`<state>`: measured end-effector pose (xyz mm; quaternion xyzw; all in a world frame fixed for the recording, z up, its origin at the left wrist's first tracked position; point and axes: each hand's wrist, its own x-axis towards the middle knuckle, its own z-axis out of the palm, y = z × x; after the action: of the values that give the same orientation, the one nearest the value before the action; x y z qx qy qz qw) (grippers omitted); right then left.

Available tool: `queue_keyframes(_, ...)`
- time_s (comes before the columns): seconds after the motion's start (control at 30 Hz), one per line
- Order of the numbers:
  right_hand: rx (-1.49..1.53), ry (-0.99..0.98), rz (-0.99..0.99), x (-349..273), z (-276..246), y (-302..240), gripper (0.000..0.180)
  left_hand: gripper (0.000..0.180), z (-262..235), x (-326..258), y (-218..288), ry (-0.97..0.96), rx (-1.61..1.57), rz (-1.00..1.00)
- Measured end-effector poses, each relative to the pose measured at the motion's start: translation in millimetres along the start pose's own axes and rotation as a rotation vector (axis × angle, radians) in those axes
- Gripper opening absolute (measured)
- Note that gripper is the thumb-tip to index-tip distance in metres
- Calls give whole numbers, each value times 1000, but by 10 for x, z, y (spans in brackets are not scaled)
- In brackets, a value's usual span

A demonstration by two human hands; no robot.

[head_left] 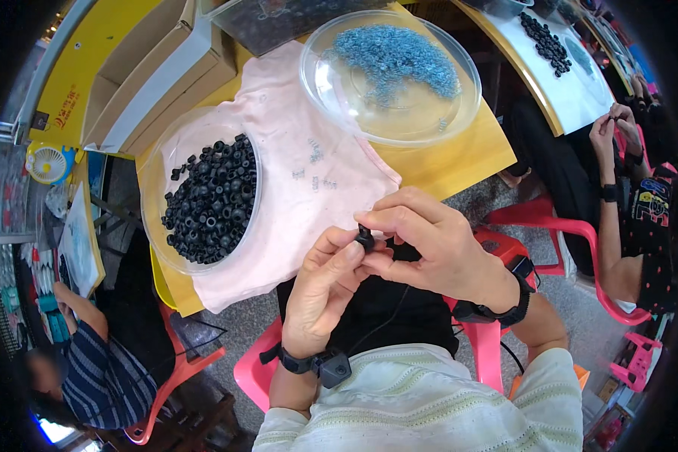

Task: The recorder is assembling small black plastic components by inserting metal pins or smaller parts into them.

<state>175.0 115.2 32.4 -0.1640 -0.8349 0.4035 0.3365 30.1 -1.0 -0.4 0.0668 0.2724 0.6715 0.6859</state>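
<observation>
My left hand (320, 290) and my right hand (422, 241) meet above my lap, both pinching one small black ring-shaped part (364, 237) between fingertips. To the left on the yellow table (459, 154) stands a clear round dish (154, 181) heaped with several black rings (212, 200). A second clear dish (399, 124) farther back holds a pile of small blue springs (395, 56). A pink cloth (309, 173) lies under both dishes, with a few loose springs (315, 154) on it.
An open cardboard box (158, 68) sits at the back left. Another person sits at the right on a pink chair (572, 241), hands raised near another table (572, 90) with black parts. A third person in stripes (98, 369) is at the lower left.
</observation>
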Motion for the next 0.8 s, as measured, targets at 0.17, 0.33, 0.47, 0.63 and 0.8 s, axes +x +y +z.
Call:
queue_keyframes(0.17,-35,7,-10,-20,-5,-3,34,14,61,-8,-34,35,-3,-19)
queue_keyframes(0.33,-110,62,-76,-19,36,35,34,14,105,-6,-43,87,32,46)
queue_keyframes(0.47,-148,86,-53,-35,103,36,37,14,89,3,-79,86,-22,99)
queue_keyframes(0.63,96,22,155,17,53,-47,32,14,24,16,-92,136,5,121)
queue_keyframes(0.8,212,-18,189,40,-11,33,20,14,28,-7,-66,99,83,156)
